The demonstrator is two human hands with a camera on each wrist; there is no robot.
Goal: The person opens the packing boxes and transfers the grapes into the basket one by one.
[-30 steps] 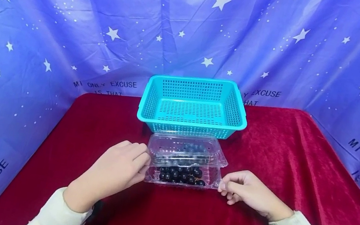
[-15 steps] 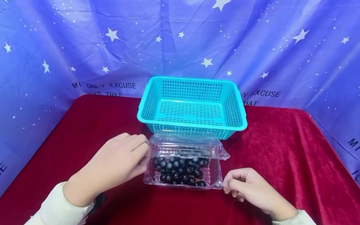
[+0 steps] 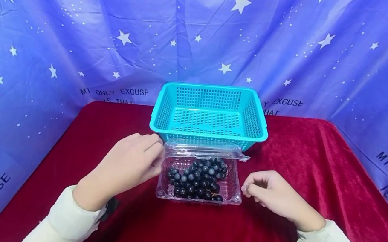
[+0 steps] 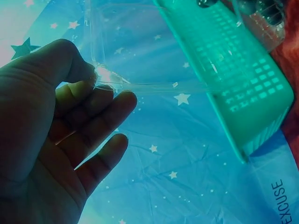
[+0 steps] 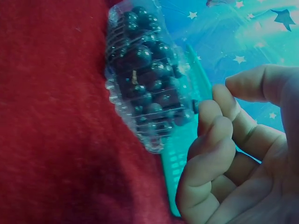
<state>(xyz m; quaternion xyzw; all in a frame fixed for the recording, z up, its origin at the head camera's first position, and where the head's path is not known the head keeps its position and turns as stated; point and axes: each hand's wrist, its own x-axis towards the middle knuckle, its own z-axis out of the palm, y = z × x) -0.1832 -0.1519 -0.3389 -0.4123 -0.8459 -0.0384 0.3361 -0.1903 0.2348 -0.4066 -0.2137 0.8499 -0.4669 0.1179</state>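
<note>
A clear plastic clamshell box point(image 3: 161, 192) holds a bunch of dark grapes point(image 3: 203, 178). Its hinged lid point(image 3: 204, 151) is tilted back, far up from the tray. Thumb and fingers of my left hand point(image 3: 133, 155) pinch the lid's left corner; in the left wrist view the transparent corner point(image 4: 110, 77) shows between the thumb and forefinger. My right hand point(image 3: 274, 194) hovers just beside the box's right edge with loosely curled fingers. In the right wrist view, the thumb point(image 5: 252, 84) and forefinger tips come close together with nothing seen between them, apart from the box.
A turquoise slotted basket point(image 3: 158, 125) stands right behind the box, its rim near the raised lid. Dark red velvet cloth point(image 3: 189, 237) covers the table. A blue curtain with white stars point(image 3: 140, 7) hangs behind and along both sides.
My left hand has moved up and back, tilting the lid farther open, so more grapes show. My right hand has drawn slightly up and away from the box's right corner.
</note>
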